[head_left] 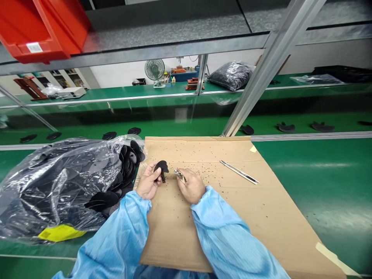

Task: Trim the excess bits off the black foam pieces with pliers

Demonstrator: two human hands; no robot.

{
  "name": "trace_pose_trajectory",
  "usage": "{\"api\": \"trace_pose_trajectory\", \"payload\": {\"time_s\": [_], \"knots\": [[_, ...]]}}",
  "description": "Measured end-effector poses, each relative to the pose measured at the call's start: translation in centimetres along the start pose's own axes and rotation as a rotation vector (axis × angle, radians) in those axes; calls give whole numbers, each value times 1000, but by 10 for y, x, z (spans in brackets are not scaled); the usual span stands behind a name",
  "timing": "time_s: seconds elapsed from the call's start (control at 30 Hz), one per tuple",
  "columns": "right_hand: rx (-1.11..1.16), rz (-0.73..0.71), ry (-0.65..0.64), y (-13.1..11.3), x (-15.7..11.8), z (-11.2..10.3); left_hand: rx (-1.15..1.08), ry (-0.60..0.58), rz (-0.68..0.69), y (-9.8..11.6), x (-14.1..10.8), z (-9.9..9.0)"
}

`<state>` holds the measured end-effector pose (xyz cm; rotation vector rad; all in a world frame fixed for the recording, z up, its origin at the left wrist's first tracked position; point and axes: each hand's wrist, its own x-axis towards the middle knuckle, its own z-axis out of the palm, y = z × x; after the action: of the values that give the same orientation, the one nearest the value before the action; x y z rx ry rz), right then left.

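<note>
My left hand point(148, 182) pinches a black curved plastic part point(161, 166) between thumb and fingers, above the cardboard. A short stem points down from the part. My right hand point(190, 185) is closed around small metal nippers point(179, 175); their jaws point toward the part, a small gap away. The handles are mostly hidden in my palm. Tiny black scraps lie scattered on the cardboard sheet point(232, 224) under and beyond both hands. A slim snap-off knife point(239, 171) rests on the sheet to the right.
Left of the cardboard, a clear plastic bag point(58, 174) spills similar black parts point(128, 166); a yellow label point(61, 233) is at its front. More black parts point(286, 127) sit on the green belt behind. A metal post point(261, 73) slants up at right. An orange-red bin point(43, 29) stands overhead.
</note>
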<state>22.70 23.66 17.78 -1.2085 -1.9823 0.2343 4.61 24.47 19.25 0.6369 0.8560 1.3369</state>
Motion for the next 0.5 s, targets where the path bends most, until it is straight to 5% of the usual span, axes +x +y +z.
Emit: {"api": "trace_pose_trajectory", "payload": {"time_s": [0.5], "knots": [[-59,-107,-179,-12,-5,6,-124,-93,-259,1,0,-2]]}}
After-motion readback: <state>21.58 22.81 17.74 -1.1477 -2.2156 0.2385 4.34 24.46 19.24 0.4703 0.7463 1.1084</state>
